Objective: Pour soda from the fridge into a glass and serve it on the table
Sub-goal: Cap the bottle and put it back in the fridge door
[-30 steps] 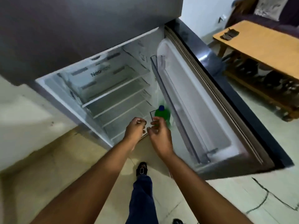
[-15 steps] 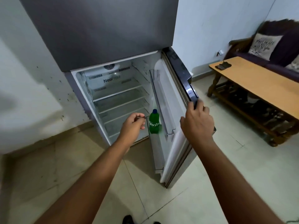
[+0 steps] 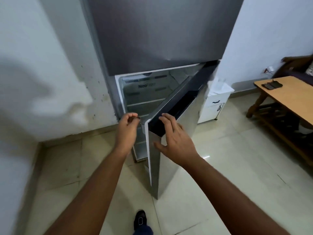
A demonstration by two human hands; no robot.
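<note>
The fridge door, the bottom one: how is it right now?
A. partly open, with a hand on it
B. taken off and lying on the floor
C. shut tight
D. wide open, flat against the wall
A. The lower fridge door stands partly open, the shelves showing in the gap, and the right hand rests on the door's top edge with fingers spread.
</note>
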